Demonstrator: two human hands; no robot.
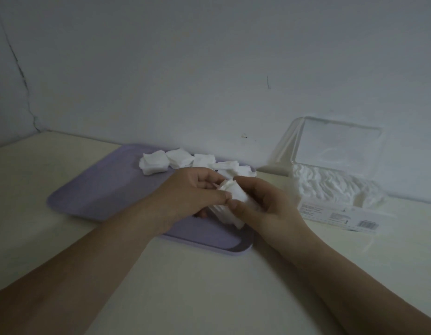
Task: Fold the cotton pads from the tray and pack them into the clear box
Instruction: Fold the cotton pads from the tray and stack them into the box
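A lilac tray (100, 187) lies on the pale table, with several white cotton pads (154, 162) in small heaps along its far edge. Over the tray's right part, my left hand (192, 197) and my right hand (260, 201) both grip a bent stack of white cotton pads (236, 194), thumbs meeting on its front. The clear box (335, 209) stands to the right of the tray. Its lid (337, 143) is up against the wall, and white folded pads (330, 184) fill the inside.
A grey wall rises just behind the tray and box. The box carries a label with a barcode (369, 224) on its front. The pale table (185, 286) stretches toward me under my forearms.
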